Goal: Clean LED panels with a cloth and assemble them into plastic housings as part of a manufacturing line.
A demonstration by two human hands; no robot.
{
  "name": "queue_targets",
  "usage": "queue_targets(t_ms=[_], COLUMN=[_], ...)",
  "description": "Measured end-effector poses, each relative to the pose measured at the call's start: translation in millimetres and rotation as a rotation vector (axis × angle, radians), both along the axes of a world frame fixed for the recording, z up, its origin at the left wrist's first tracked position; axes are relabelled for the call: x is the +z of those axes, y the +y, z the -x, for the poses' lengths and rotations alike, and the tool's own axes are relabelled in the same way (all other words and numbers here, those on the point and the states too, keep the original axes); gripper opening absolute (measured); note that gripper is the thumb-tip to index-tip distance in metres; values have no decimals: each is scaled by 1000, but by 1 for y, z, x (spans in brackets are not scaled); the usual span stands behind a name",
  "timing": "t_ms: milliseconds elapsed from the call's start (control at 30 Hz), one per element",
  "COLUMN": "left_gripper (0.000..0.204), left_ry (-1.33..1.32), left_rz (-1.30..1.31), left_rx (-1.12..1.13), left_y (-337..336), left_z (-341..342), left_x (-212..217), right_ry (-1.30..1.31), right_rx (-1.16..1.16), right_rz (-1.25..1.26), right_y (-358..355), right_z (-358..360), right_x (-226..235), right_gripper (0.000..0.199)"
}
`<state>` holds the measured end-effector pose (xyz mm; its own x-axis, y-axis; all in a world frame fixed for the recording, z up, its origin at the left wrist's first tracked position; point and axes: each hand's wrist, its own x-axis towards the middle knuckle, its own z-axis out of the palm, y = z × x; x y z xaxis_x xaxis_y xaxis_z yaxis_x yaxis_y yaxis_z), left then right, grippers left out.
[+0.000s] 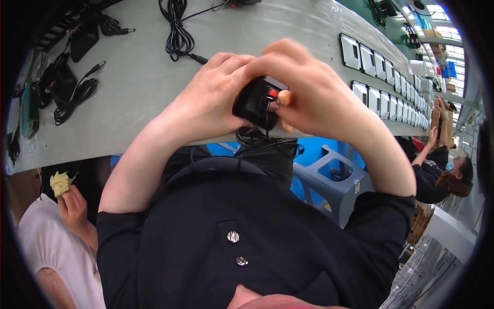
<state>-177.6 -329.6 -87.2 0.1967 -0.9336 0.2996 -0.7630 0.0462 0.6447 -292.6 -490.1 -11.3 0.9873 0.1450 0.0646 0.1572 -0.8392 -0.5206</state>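
Long grey workbench (139, 87), blue-grey plastic stool (334, 175) beneath, perhaps bright windows (442, 20) far right

One head cam, fisheye, looks steeply down over wearer's chest; hands close up at centre, grey workbench (139, 87) running far-left to far-right.

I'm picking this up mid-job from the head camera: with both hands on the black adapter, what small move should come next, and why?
Probably draw the hanging cord up toward the adapter. The left hand and right hand both grip the black block just past the table edge, and its cord dangles in a loose bunch below. That slack looks likely to snag; the fingers hide how the cord joins the block.
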Motion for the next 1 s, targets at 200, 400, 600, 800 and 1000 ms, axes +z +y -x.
queue_targets(t_ms=[200,400,600,800,1000], left_gripper=[85,104,103,100,99], left_ry=[39,257,216,226,172], left_rz=[-11,-95,-83,-73,-29], left_rx=[21,4,30,26,8], left_y=[0,6,6,6,6], left_z=[2,-3,0,0,0], left_x=[3,9,7,5,2], right_ry=[-197,-316,-366,-389,-475], right_rx=[-407,-289,-247,-223,-283], right_rz=[-197,-151,-21,-20,112], right_y=[11,6,2,2,8], right_z=[44,42,40,34,38], right_x=[-41,-48,-41,-47,-55], right_gripper=[25,31,20,31,24])
